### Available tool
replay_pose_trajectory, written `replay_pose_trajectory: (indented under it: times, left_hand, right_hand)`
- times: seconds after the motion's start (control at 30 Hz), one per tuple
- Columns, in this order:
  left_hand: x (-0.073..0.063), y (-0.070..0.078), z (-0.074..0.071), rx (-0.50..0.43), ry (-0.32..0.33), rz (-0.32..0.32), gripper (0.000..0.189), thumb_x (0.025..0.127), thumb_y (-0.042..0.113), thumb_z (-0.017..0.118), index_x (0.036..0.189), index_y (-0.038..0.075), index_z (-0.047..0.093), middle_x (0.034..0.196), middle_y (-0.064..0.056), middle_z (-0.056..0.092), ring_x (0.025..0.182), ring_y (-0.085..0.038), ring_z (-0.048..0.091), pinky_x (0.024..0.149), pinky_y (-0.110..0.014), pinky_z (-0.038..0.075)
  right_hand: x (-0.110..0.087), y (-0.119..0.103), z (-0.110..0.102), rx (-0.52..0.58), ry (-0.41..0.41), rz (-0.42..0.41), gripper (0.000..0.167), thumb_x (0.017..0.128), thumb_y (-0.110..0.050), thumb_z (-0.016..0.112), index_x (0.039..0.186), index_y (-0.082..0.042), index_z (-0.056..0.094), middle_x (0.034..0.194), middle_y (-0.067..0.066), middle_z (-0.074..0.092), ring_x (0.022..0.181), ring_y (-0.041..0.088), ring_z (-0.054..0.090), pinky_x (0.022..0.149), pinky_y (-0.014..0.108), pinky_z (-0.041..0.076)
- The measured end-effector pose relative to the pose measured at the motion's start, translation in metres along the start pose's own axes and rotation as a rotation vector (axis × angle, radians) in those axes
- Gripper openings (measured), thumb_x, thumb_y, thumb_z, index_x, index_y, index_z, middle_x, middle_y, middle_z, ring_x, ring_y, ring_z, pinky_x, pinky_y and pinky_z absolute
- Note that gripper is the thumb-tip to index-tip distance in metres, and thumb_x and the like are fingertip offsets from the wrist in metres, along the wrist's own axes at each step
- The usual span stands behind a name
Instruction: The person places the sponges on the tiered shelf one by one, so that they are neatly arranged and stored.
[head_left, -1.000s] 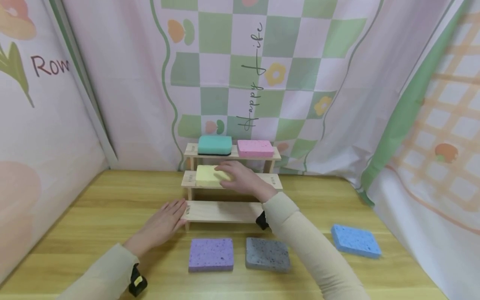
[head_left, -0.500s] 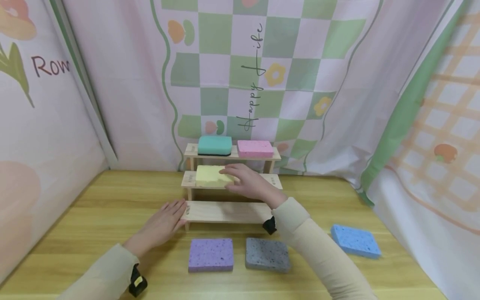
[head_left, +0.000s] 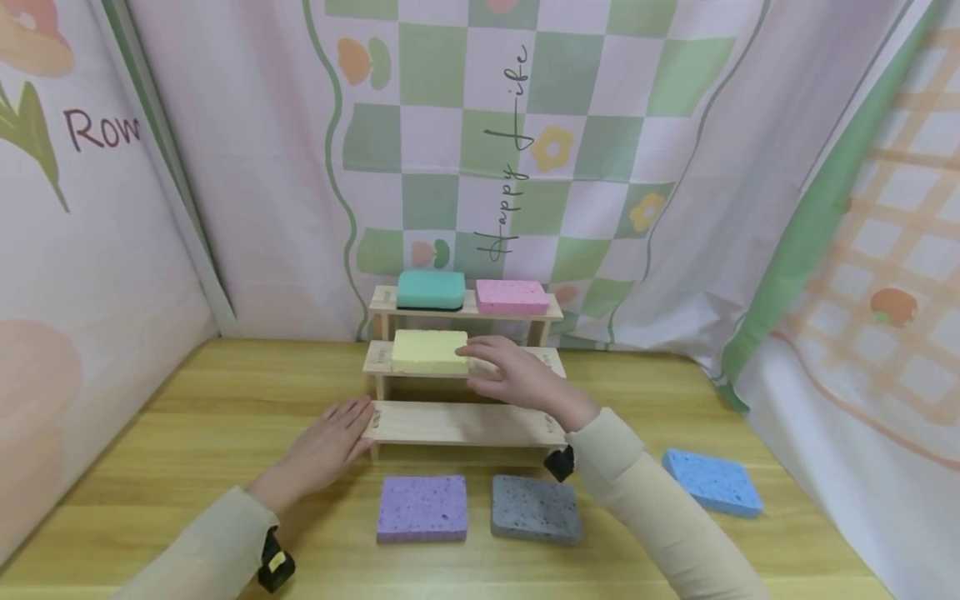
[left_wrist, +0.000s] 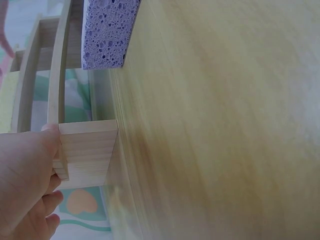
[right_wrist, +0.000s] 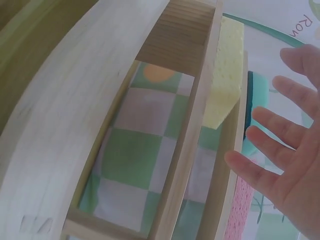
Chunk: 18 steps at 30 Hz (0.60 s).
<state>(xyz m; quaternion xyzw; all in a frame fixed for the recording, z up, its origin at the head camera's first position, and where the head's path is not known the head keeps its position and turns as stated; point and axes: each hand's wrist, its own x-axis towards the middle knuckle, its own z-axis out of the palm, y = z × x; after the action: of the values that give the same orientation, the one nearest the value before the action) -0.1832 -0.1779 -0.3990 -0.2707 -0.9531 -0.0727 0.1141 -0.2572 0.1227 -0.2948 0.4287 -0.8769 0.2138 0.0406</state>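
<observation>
A three-step wooden rack [head_left: 457, 423] stands on the table. My left hand [head_left: 322, 454] grips the left end of its lowest step, thumb at the front edge and fingers round the end in the left wrist view. The pale yellow sponge [head_left: 426, 350] lies on the left part of the middle step. Just right of it is my right hand [head_left: 517, 375], fingers spread and holding nothing in the right wrist view [right_wrist: 295, 145]. On the top step sit a turquoise sponge [head_left: 430, 290] with a dark base and a pink sponge [head_left: 512, 297].
In front of the rack lie a purple sponge [head_left: 422, 508] and a grey sponge [head_left: 535, 508], side by side. Farther right is a blue sponge [head_left: 711, 482]. Printed curtains [head_left: 262, 208] hang behind the table [head_left: 225, 400] and at both sides.
My right hand has drawn back to the right, off the yellow sponge, which stays on the middle step. The left hand keeps its place on the rack.
</observation>
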Motion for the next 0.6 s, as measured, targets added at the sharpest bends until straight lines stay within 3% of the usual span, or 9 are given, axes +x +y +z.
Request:
replay_pose_trajectory:
  times: [0.6]
  left_hand:
    - [0.0, 0.001, -0.001, -0.008, -0.014, -0.017, 0.052, 0.097, 0.025, 0.045, 0.134, -0.011, 0.038, 0.139, -0.026, 0.035, 0.127, -0.04, 0.032, 0.105, -0.051, 0.023]
  right_hand:
    - [-0.047, 0.013, -0.025, 0.024, 0.068, 0.006, 0.048, 0.088, -0.02, 0.064, 0.131, -0.005, 0.05, 0.136, 0.015, 0.043, 0.126, 0.032, 0.036, 0.1, 0.052, 0.032]
